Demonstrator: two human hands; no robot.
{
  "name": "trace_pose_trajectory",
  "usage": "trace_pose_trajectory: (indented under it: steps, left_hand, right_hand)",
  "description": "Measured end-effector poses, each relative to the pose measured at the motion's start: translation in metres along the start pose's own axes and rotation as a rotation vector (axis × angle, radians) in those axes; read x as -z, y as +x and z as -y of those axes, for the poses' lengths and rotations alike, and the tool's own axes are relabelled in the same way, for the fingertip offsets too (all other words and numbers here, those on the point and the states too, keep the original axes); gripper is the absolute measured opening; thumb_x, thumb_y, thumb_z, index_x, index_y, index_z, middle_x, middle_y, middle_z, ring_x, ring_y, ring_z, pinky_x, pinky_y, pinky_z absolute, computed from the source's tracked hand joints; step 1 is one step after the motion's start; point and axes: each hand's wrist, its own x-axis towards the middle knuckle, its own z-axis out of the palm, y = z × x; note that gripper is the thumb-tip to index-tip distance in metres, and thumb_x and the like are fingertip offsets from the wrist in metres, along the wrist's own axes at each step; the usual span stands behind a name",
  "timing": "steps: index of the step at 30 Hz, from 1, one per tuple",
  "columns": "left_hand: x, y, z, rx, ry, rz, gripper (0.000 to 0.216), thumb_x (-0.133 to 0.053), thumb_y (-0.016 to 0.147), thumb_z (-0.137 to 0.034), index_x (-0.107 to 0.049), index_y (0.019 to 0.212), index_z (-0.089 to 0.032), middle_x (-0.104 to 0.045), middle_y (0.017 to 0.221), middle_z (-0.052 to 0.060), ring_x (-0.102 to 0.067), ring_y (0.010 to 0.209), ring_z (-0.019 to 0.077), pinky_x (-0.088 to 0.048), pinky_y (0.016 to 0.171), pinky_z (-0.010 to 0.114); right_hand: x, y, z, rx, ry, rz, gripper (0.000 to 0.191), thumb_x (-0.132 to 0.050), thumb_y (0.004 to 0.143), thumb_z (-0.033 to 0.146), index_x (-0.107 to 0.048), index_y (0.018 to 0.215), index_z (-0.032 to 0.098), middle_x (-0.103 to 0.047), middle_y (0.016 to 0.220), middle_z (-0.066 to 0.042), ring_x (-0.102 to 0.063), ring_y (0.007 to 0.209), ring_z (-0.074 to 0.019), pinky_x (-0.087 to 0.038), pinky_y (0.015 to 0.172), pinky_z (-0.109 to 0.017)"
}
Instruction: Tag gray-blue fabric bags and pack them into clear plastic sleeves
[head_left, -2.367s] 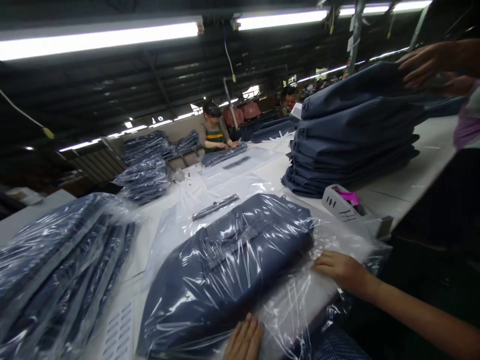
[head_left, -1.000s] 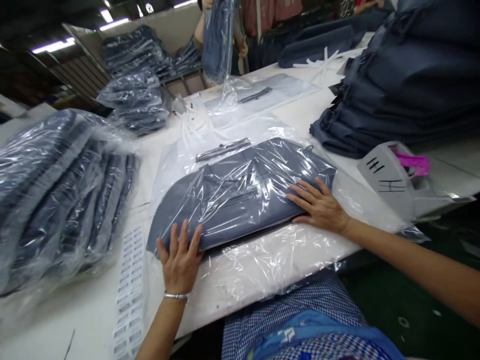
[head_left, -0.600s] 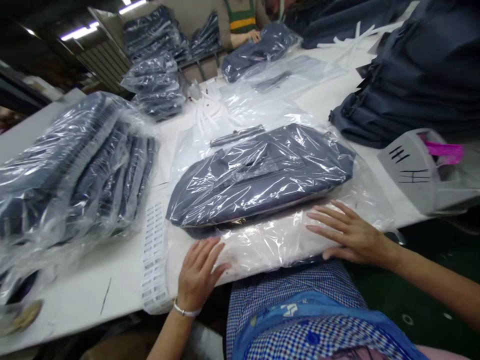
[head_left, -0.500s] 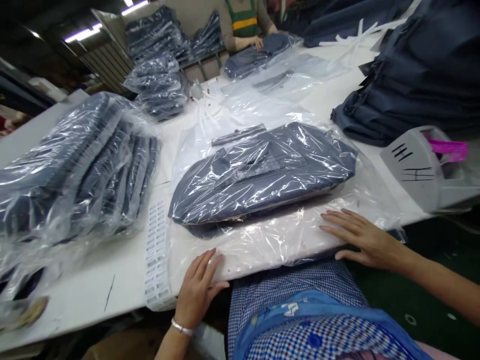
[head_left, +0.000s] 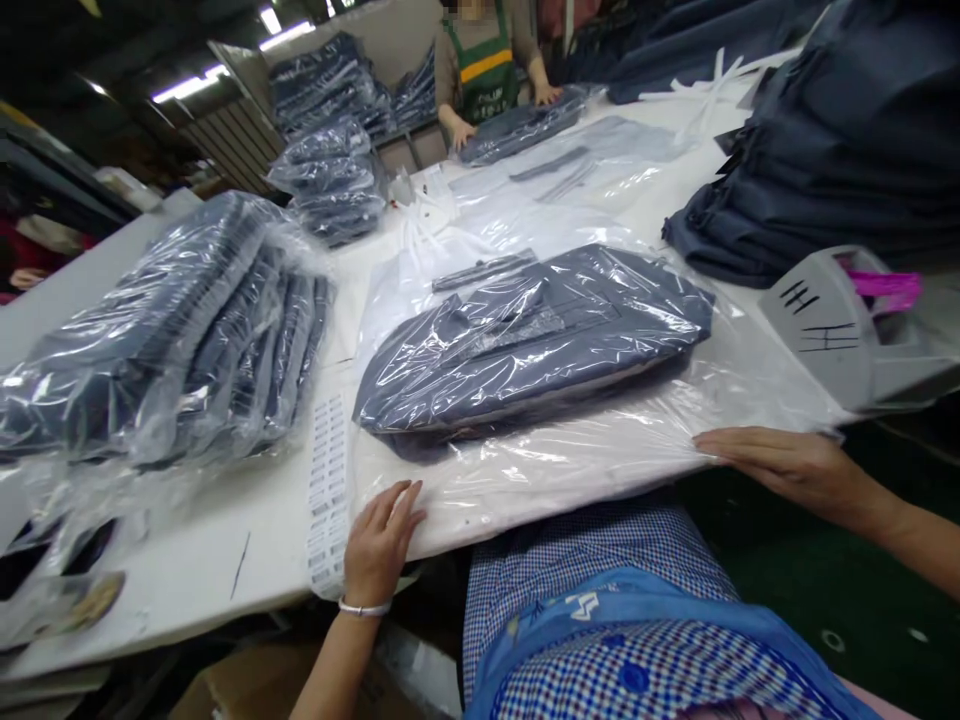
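Observation:
A folded navy fabric item (head_left: 540, 350) lies in a clear plastic bag (head_left: 555, 465) on the white table before me. The bag's open-looking front part spreads flat toward the table edge. My left hand (head_left: 381, 538) rests on the plastic at the near left, fingers stretched out and slightly bent, with a bracelet on the wrist. At the near right, my right hand (head_left: 795, 470) has its fingers together on the plastic, its thumb hidden. Creases in the film run toward those fingertips, so it appears to grip the bag's edge.
Bagged navy items (head_left: 172, 330) are stacked at left, beside a strip of barcode labels (head_left: 328, 490). Unbagged navy fabric pieces (head_left: 840, 160) pile up at right, behind a grey plastic holder (head_left: 817, 320) marked H. Across the table a co-worker (head_left: 491, 70) handles another bagged item.
My right hand has moved right, from lying spread on the plastic to fingers together at its edge, and the film is drawn into creases. My left hand has shifted slightly left.

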Motion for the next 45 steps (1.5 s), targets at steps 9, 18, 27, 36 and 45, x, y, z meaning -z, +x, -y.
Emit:
trace_pose_trajectory:
  steps: [9,18,27,36,45]
  left_hand:
    - [0.012,-0.003,0.006,0.070,0.047,-0.004,0.055,-0.058,0.091,-0.027,-0.042,0.144,-0.025,-0.056,0.140,0.013,-0.061,0.117,0.0266,-0.052,0.098,0.041]
    - [0.020,0.030,-0.025,-0.039,-0.230,0.078,0.058,-0.061,0.085,-0.048,-0.051,0.136,-0.022,-0.061,0.133,0.011,-0.060,0.118,0.0227,-0.051,0.100,0.037]
    - [0.001,0.042,-0.070,-0.025,-0.107,0.055,0.069,-0.062,0.080,-0.058,-0.049,0.139,-0.024,-0.050,0.145,0.013,-0.040,0.138,0.0324,-0.034,0.113,0.056]
    - [0.001,0.023,-0.051,0.012,-0.191,-0.147,0.046,-0.048,0.091,-0.005,-0.055,0.132,-0.025,-0.068,0.117,0.009,-0.063,0.109,0.0191,-0.054,0.094,0.036]
    - [0.036,-0.001,-0.046,-0.112,-0.408,0.165,0.021,-0.054,0.093,-0.021,-0.066,0.111,-0.020,-0.072,0.097,0.005,-0.069,0.084,0.0125,-0.058,0.076,0.022]
  right_hand:
    - [0.003,-0.001,-0.014,0.054,-0.123,-0.134,0.025,-0.053,0.096,0.030,-0.067,0.118,0.029,-0.073,0.108,-0.002,-0.070,0.093,-0.0167,-0.053,0.094,-0.027]
    - [-0.032,0.071,0.078,0.211,-0.143,0.036,0.060,-0.063,0.089,0.041,-0.045,0.144,0.027,-0.059,0.135,-0.008,-0.056,0.121,-0.0293,-0.033,0.112,-0.054]
    - [-0.069,0.122,0.119,0.208,0.105,-0.078,0.026,-0.049,0.094,0.014,-0.069,0.108,0.023,-0.070,0.098,-0.006,-0.063,0.085,-0.0189,-0.052,0.077,-0.035]
    - [-0.058,0.100,0.095,0.219,-0.020,-0.026,0.035,-0.053,0.093,0.019,-0.063,0.125,0.027,-0.069,0.109,-0.005,-0.064,0.097,-0.0213,-0.046,0.100,-0.046]
    - [-0.042,0.054,0.062,0.166,-0.048,0.096,0.039,-0.046,0.092,0.013,-0.066,0.123,0.028,-0.069,0.104,-0.005,-0.065,0.091,-0.0205,-0.056,0.078,-0.035]
